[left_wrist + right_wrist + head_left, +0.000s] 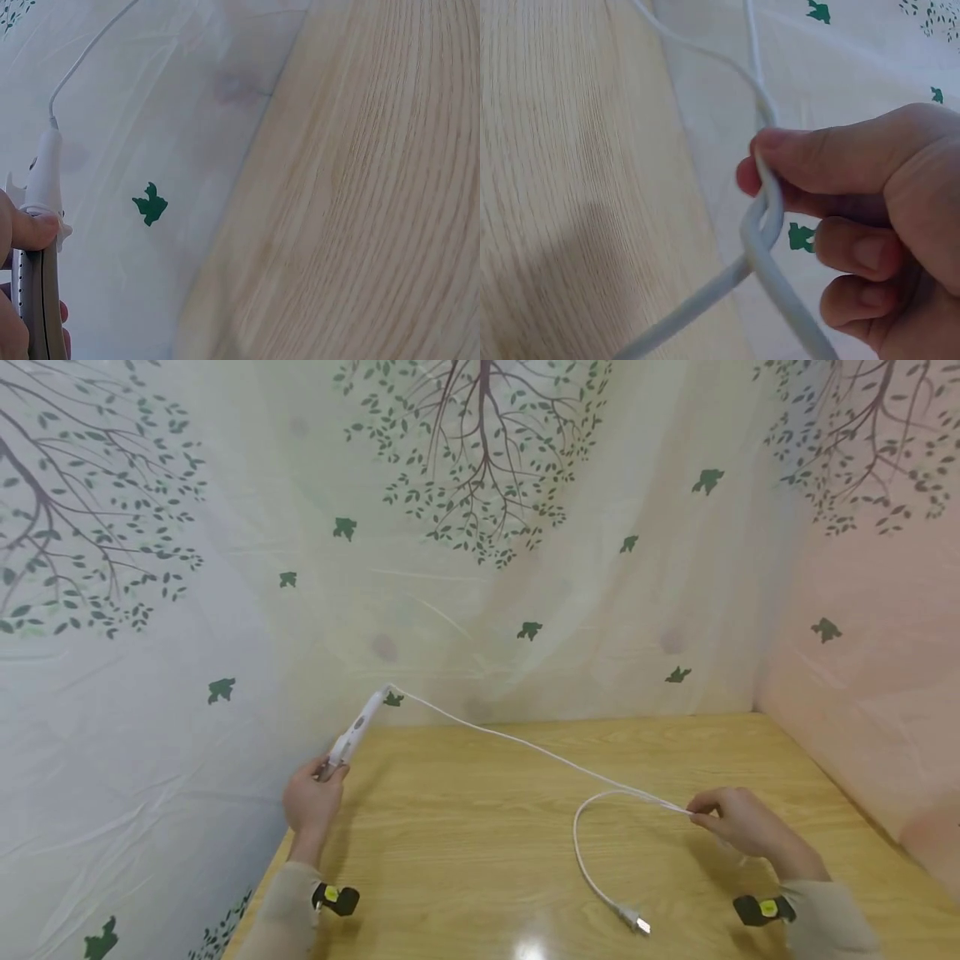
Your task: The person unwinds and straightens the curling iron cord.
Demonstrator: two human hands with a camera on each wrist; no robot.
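On the left, my left hand [311, 802] grips the grey end of a hair straightener [360, 725], its white handle pointing up and away. In the left wrist view the thumb presses near where the white handle [46, 176] meets the slotted grey part [36, 300]. A white power cord [517, 739] runs from the handle tip across to my right hand [738, 822]. There the thumb and fingertips pinch two strands of the cord [763, 217], which twist round each other. From this pinch a loop curves down to the plug [633, 920] near the front of the table.
Below both hands spreads a wooden table [465, 852]. A pale cloth with printed trees and green leaves [465, 610] hangs behind it and along both sides. Each wrist carries a small black camera on a strap.
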